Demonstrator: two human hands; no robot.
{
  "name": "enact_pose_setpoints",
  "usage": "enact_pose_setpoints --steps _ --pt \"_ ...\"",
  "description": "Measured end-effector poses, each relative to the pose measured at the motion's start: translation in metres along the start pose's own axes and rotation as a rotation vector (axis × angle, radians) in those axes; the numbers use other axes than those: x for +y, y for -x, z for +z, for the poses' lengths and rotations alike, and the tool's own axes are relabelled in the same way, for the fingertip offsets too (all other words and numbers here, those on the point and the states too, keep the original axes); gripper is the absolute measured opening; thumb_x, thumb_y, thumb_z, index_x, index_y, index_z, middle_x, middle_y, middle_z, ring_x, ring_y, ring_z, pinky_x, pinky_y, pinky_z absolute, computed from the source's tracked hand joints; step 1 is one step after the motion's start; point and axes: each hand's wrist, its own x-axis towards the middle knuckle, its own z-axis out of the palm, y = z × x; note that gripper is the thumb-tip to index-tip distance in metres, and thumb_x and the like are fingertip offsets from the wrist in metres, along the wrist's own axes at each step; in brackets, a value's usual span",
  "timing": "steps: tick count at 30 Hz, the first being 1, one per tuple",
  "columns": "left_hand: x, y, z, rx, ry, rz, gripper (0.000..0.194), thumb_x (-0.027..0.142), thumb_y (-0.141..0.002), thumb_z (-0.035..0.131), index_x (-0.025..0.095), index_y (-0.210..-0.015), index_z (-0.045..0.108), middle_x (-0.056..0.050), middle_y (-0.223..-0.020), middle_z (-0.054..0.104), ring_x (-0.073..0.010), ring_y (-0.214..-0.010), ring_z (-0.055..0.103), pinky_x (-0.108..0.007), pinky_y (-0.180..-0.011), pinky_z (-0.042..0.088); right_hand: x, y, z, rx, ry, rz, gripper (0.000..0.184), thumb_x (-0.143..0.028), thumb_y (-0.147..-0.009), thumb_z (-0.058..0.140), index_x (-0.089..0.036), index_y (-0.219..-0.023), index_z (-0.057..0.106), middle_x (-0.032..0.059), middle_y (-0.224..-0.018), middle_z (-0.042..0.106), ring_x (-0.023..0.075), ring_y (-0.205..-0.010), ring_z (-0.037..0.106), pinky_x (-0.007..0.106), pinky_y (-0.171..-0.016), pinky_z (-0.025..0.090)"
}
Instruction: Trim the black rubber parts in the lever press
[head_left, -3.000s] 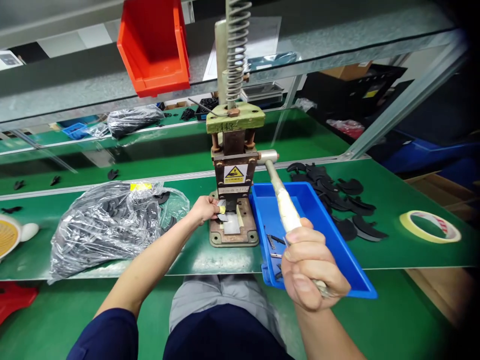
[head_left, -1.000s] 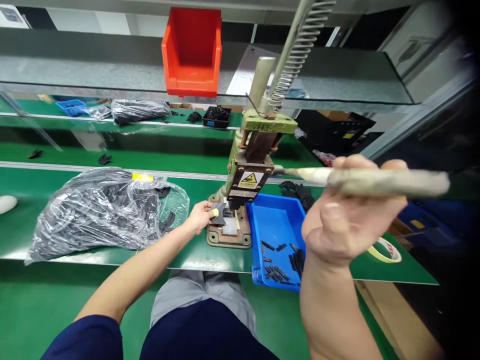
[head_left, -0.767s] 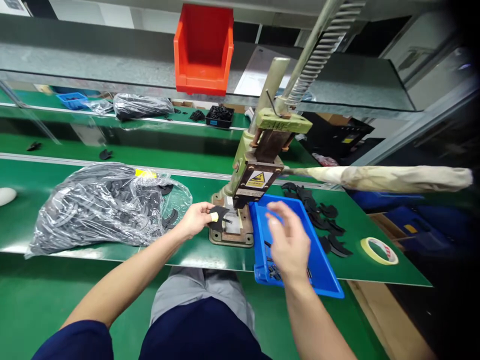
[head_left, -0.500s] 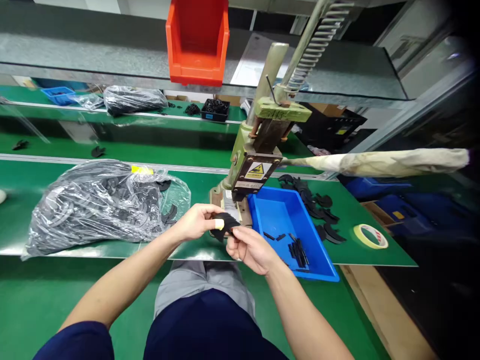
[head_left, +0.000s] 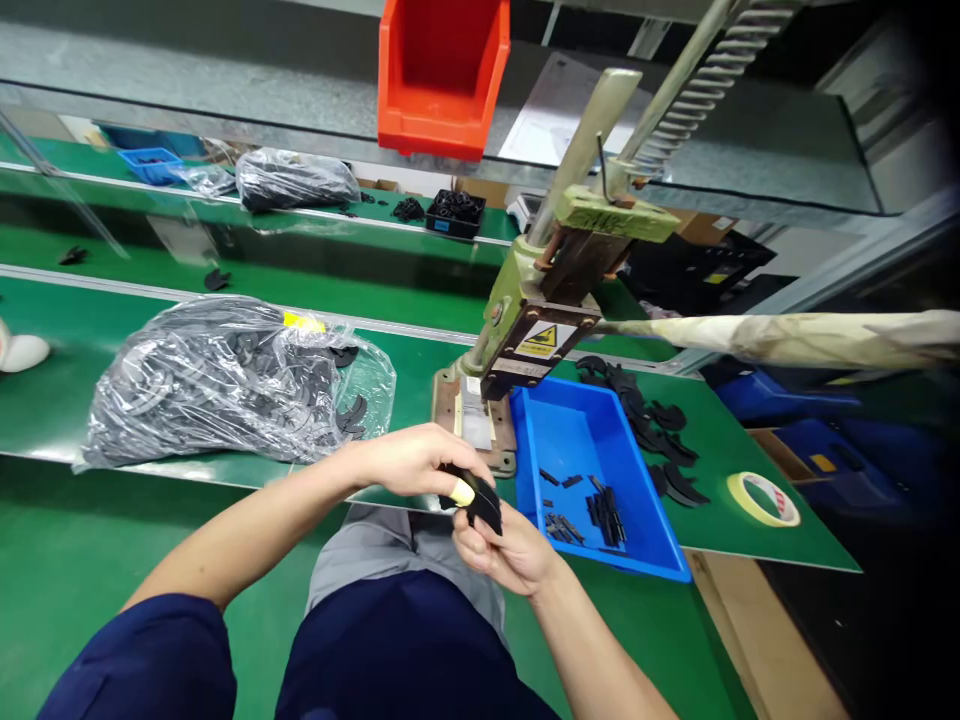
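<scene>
My left hand (head_left: pixel 409 462) and my right hand (head_left: pixel 504 548) are together over my lap, in front of the bench edge, both pinching one flat black curved part (head_left: pixel 484 504). A yellow cot covers a left fingertip. Just behind them stands the hand press (head_left: pixel 536 325) on its metal base plate (head_left: pixel 472 420). Its wrapped lever (head_left: pixel 817 338) sticks out level to the right, with no hand on it.
A blue tray (head_left: pixel 600 440) with several small black strips sits right of the press. Loose black curved parts (head_left: pixel 660 440) and a yellow tape roll (head_left: pixel 763 498) lie further right. A clear bag of black parts (head_left: pixel 217 385) lies to the left. A red bin (head_left: pixel 442 75) hangs overhead.
My right hand let go of the lever, which rose to level, then came down to join my left hand. The left hand drew the black part off the press toward my lap.
</scene>
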Motion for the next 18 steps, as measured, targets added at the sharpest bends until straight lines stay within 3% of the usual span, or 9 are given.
enact_pose_setpoints --steps 4,8,14,18 --pt "0.001 0.005 0.004 0.074 -0.003 0.013 0.02 0.032 -0.092 0.063 0.014 -0.098 0.072 -0.01 -0.093 0.07 -0.0172 -0.083 0.064 -0.024 -0.075 0.049 -0.003 0.005 0.01 0.074 0.076 -0.079 0.038 -0.047 -0.072 0.081 -0.014 -0.081 0.065 -0.0064 -0.054 0.046 0.0045 -0.047 0.038 0.023 -0.048 0.025" --pt "0.023 0.008 0.007 0.092 -0.102 0.075 0.018 0.026 -0.095 0.057 0.015 -0.098 0.071 -0.012 -0.096 0.069 -0.0184 -0.088 0.064 -0.025 -0.08 0.049 -0.002 0.012 0.018 0.176 0.174 -0.167 0.028 -0.039 -0.079 0.076 -0.013 -0.08 0.067 -0.0029 -0.055 0.053 0.0061 -0.05 0.043 0.024 -0.051 0.026" --pt "0.041 0.012 0.011 0.157 -0.22 0.023 0.015 0.017 -0.094 0.056 0.016 -0.098 0.07 -0.009 -0.096 0.07 -0.0171 -0.087 0.065 -0.024 -0.078 0.05 0.006 0.011 0.028 0.175 0.156 -0.215 0.036 -0.048 -0.077 0.078 -0.014 -0.08 0.066 -0.0029 -0.057 0.053 0.0056 -0.049 0.044 0.024 -0.049 0.028" --pt "0.028 0.016 0.025 0.429 -0.302 -0.05 0.024 0.028 -0.093 0.062 0.018 -0.114 0.067 -0.01 -0.108 0.067 -0.0202 -0.1 0.064 -0.03 -0.088 0.052 0.004 0.0 0.031 0.13 0.044 -0.213 0.042 -0.057 -0.076 0.075 -0.017 -0.083 0.062 -0.0047 -0.058 0.05 0.0061 -0.047 0.043 0.023 -0.045 0.029"
